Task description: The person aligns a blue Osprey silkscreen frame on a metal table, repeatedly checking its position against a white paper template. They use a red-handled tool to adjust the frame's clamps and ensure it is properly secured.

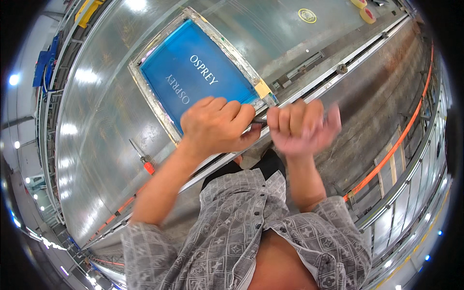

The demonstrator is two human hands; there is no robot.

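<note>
Both of my hands are raised close together near the table's edge, with a short, dark, rod-like thing between them. My left hand is closed in a fist around its left end. Curled over the other end is my right hand, its outer fingers smeared by motion. Most of the dark thing is hidden in my fists, so its kind does not show. Just beyond my left hand, a printing screen frame with blue mesh and pale lettering lies flat on the table.
A long metal table spreads out ahead and left, with a metal rail along its near edge. On it lies a screwdriver with a red handle. Tape rolls sit at the far right. An orange pipe runs behind on the right.
</note>
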